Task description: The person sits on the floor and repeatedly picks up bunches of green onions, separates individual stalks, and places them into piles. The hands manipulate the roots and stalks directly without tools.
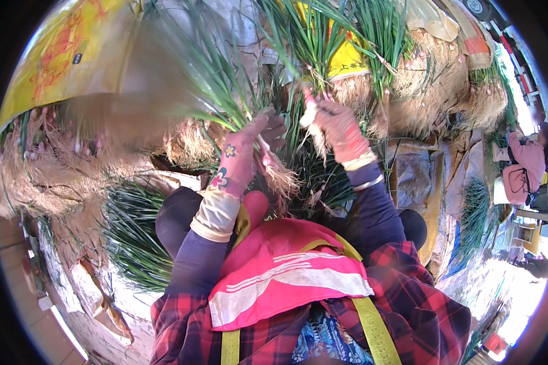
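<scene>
My left hand [243,153], in a pink flower-patterned glove, grips a small bunch of spring onions [228,98]. Their green leaves fan out up and to the left, while pinkish bulbs and pale roots hang below the palm. In a blurred pink glove, my right hand [343,130] pinches a spring onion [308,109] at its pale pink bulb, roots dangling beneath. The two hands are apart, in front of my knees. Under them lie more loose spring onions [319,191], partly hidden by my hands and the roots.
Root-covered spring onion heaps [429,86] stand at the back right; others [41,159] line the left under a yellow printed sack [68,54]. A green pile [134,232] rests beside my left knee. Tan sheeting [420,178] covers ground at right. Another person [525,159] sits far right.
</scene>
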The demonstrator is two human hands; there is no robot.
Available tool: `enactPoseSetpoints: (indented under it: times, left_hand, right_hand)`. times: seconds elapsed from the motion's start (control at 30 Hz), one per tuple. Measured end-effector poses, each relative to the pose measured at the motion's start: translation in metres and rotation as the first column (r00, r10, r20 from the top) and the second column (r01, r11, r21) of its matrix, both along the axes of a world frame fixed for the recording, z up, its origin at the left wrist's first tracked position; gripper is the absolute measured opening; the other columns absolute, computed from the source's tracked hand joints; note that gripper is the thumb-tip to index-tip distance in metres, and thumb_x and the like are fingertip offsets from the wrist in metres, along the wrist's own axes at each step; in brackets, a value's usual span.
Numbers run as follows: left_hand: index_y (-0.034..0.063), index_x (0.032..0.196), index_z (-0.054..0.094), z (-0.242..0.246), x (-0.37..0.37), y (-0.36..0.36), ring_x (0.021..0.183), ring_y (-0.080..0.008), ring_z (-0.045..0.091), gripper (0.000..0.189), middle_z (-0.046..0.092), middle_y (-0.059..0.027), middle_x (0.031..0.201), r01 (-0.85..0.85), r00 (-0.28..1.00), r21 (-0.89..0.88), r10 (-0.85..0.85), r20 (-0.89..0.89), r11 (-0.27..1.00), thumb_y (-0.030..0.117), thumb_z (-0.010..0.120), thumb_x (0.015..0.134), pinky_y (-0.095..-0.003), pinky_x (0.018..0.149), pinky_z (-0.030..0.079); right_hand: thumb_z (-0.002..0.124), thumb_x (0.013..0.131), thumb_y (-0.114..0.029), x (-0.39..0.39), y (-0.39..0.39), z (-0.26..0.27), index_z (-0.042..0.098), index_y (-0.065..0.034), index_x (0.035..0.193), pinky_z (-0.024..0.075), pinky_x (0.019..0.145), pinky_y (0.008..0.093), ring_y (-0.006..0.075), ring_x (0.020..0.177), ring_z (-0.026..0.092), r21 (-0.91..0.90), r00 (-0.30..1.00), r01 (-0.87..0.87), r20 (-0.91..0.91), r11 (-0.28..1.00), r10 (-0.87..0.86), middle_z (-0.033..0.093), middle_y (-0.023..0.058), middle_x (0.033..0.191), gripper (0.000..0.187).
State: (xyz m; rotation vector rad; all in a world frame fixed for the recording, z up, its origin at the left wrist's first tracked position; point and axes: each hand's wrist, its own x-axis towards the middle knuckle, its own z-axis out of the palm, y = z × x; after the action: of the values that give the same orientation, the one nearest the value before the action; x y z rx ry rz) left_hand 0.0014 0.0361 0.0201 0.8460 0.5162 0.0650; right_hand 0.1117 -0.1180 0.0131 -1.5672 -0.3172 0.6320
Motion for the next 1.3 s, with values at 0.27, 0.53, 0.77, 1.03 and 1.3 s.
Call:
enactPoseSetpoints:
  times: [0.27, 0.53, 0.77, 1.03, 1.3]
  left_hand:
    - [-0.0025, 0.115, 0.049, 0.0, -0.005, 0.005, 0.047, -0.013, 0.049, 0.037, 0.059, -0.0086, 0.074, 0.2, 0.977, 0.118, -0.188, -0.104, 0.973, 0.023, 0.044, 0.089, -0.0244, 0.043, 0.042]
    - [-0.0004, 0.105, 0.05, -0.002, -0.004, -0.005, 0.059, -0.0188, 0.055, 0.031, 0.056, -0.0076, 0.077, 0.169, 0.981, -0.013, -0.17, -0.091, 0.985, 0.025, 0.044, 0.088, -0.031, 0.048, 0.049]
    - [-0.0043, 0.097, 0.055, 0.009, -0.003, -0.001, 0.049, -0.0145, 0.054, 0.031, 0.06, -0.0096, 0.069, -0.099, 0.995, 0.071, 0.098, 0.012, 0.993, 0.024, 0.047, 0.088, -0.0229, 0.04, 0.045]
    - [-0.0008, 0.099, 0.052, 0.016, -0.004, 0.002, 0.051, -0.0172, 0.055, 0.032, 0.058, -0.0117, 0.072, -0.309, 0.943, -0.008, 0.307, 0.132, 0.951, 0.028, 0.054, 0.085, -0.0278, 0.043, 0.048]
    - [0.0087, 0.066, 0.04, -0.01, -0.001, 0.008, 0.061, -0.0253, 0.053, 0.037, 0.05, -0.0109, 0.061, 0.001, 0.958, -0.116, 0.032, 0.283, 0.993, 0.037, 0.039, 0.09, -0.0459, 0.074, 0.047]
  right_hand:
    - [0.06, 0.076, -0.022, -0.012, 0.001, 0.017, 0.058, -0.0067, 0.079, 0.0436, 0.053, 0.0299, 0.0175, 0.056, 0.052, -0.354, 0.673, -0.552, 0.345, 0.755, 0.654, 0.052, 0.0055, 0.064, 0.016]
    - [0.063, 0.077, -0.017, 0.005, 0.052, 0.005, 0.055, -0.0036, 0.079, 0.0396, 0.04, 0.0281, 0.0138, 0.045, 0.049, 0.101, 0.958, -0.099, -0.261, 0.99, 0.122, 0.054, 0.0031, 0.063, 0.015]
    - [0.056, 0.079, -0.01, -0.01, 0.037, 0.019, 0.053, -0.0008, 0.072, 0.0365, 0.041, 0.0226, 0.0103, 0.044, 0.047, 0.368, 0.993, -0.049, 0.116, 0.929, 0.006, 0.046, 0.0016, 0.058, 0.012]
    - [0.059, 0.076, -0.041, 0.058, -0.008, 0.033, 0.059, -0.0019, 0.088, 0.0465, 0.074, 0.0357, 0.0289, 0.084, 0.058, -0.717, 0.637, -0.115, 0.477, 0.688, 0.605, 0.062, 0.012, 0.087, 0.041]
    - [0.053, 0.075, -0.015, 0.213, -0.033, 0.033, 0.046, -0.0021, 0.116, 0.0412, 0.085, 0.0383, 0.0367, 0.101, 0.051, -0.72, 0.784, 0.475, 0.607, 0.506, 0.128, 0.053, 0.0244, 0.108, 0.044]
